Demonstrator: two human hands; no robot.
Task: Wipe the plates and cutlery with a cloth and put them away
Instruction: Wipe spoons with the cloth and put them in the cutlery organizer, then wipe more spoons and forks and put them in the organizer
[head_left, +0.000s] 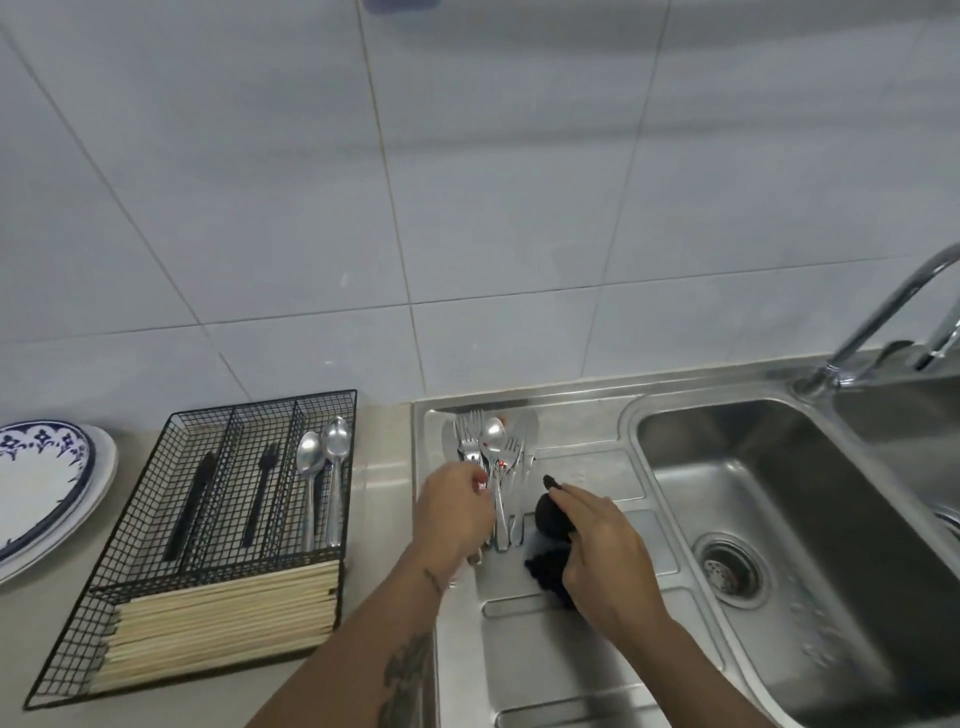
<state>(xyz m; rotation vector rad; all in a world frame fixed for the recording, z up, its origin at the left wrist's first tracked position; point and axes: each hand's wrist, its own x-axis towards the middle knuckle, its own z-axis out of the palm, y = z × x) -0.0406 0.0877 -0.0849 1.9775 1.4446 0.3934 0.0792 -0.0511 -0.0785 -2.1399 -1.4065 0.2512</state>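
Your two forearms enter from the near edge, the left one tattooed, both reaching over the steel drainboard (571, 649).

Far left, two stacked plates (41, 478) lie on the counter, the upper one white with a blue patterned rim, partly cut off by the frame edge. Just right of them sits a black wire cutlery tray (208, 519). Its left compartment holds a black knife (192, 499), the middle one a black fork (262, 488), the right one two steel spoons (322, 467) side by side, bowls toward the wall. A bundle of pale chopsticks (223, 618) fills the near crosswise compartment.

Right of the tray, on the drainboard, a heap of steel forks and spoons (493, 452) lies with heads toward the wall. Your left hand (454, 509) rests over the handles, fingers curled and pinching at least one piece; which piece cannot be told.

Your right hand (602, 551) lies just beside the heap, fingers closed round a dark cloth (553, 540), which bulges out on the hand's left side and touches the drainboard.

Further right are the sink basin (779, 519) with its drain strainer (730, 569), and a chrome tap (883, 322) at the far right edge.
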